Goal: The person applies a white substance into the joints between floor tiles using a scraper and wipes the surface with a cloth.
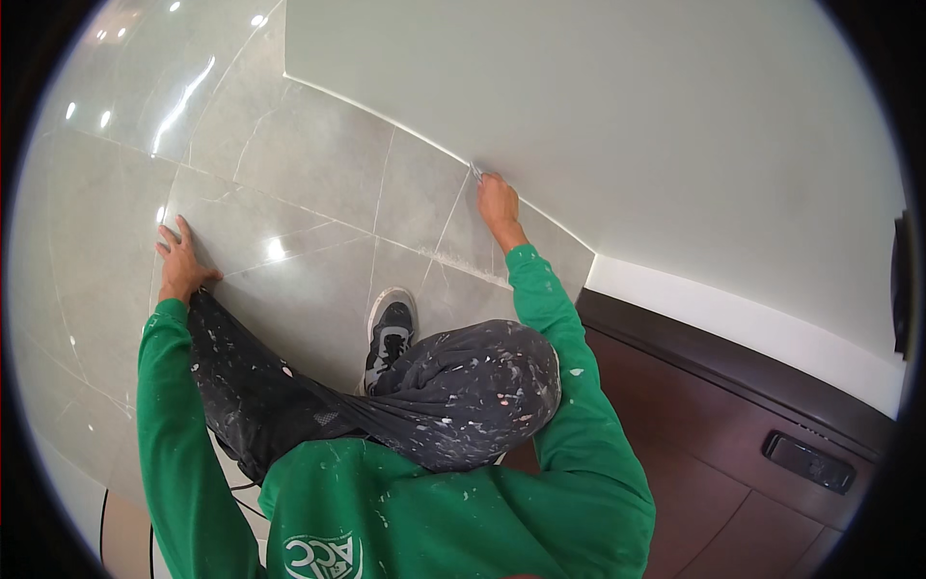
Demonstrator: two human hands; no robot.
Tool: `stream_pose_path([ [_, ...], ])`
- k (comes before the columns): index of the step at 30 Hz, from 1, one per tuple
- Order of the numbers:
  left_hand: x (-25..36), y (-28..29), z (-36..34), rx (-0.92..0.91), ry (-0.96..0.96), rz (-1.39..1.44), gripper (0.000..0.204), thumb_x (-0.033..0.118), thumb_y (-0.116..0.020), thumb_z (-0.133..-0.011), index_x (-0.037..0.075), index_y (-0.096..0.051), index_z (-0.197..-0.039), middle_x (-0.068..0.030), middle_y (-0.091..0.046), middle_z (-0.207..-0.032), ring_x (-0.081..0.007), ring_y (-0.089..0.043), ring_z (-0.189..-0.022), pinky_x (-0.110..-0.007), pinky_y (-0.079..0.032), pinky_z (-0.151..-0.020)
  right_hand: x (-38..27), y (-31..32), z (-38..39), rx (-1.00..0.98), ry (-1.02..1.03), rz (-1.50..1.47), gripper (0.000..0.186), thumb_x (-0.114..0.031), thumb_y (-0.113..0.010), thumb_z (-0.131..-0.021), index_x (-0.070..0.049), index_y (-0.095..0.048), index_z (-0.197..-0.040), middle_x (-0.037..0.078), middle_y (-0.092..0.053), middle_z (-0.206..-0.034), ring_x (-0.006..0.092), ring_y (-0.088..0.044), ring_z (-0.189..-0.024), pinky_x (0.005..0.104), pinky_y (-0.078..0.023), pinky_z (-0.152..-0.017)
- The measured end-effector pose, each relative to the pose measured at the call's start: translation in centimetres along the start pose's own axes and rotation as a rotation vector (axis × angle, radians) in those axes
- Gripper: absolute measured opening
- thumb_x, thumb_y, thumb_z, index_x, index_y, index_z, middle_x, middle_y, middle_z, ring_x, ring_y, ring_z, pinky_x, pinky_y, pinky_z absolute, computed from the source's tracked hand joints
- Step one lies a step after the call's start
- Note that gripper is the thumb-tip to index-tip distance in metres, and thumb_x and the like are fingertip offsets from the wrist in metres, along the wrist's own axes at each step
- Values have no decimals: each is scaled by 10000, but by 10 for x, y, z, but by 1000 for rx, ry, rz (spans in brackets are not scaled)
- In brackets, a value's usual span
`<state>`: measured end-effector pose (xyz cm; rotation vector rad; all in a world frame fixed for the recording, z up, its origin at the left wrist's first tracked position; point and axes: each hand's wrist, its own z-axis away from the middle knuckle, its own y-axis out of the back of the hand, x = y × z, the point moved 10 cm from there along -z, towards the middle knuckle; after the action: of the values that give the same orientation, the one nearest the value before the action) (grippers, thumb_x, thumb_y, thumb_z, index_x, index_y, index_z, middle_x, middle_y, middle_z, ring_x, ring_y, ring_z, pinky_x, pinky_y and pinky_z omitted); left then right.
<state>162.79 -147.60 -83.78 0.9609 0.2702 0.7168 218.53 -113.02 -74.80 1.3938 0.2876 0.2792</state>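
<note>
"Head view: fingers?"
"My right hand (498, 206), at twelve o'clock, pinches a small grey tool (475, 171) at the foot of the wall (637, 116). My left hand (181, 262), at nine, has fingers spread."
"Progress?"
"White line (386, 118) visible there, eleven to two; white crumbs (455, 261) left on the floor (318, 145), mid-view. Finished length: cannot tell."

- white lettered emblem (325, 557) on the green sweatshirt (424, 511), lower left of the frame;
- large letters (311, 554) upside down; small print (318, 537) too fine to read
</note>
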Motion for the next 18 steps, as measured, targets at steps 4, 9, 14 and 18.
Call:
stream_pose_path([
  [4,2,4,3,0,-5,0,1538,257,-1009,-495,94,23,-1625,-410,-53,-1604,-675,-150,-1427,-551,-413,-1148,-3,0,-1,23,34,1,158,-157,-605,-958,-12,-644,-907,194,-656,-989,428,-656,-865,530,-527,-750],
  [9,2,2,4,-19,-3,28,1517,244,-999,-503,90,9,-1626,-415,-61,-1602,-677,-153,-1425,-551,-415,-1145,2,-6,-4,0,9,24,162,-159,-598,-962,-15,-648,-908,182,-657,-994,421,-658,-858,525,-530,-745],
  [14,1,3,4,-2,1,27,1497,247,-988,-513,83,0,-1626,-415,-75,-1602,-669,-154,-1431,-552,-443,-1116,2,-7,-6,5,59,-14,146,-137,-590,-947,-15,-654,-900,179,-662,-1003,416,-662,-872,521,-536,-759],
  [18,1,5,5,12,-9,13,1504,244,-992,-506,84,0,-1626,-412,-67,-1605,-666,-157,-1432,-550,-447,-1114,3,-13,-5,-38,45,26,130,-106,-576,-923,-17,-669,-904,180,-672,-1017,417,-666,-900,522,-537,-785],
])
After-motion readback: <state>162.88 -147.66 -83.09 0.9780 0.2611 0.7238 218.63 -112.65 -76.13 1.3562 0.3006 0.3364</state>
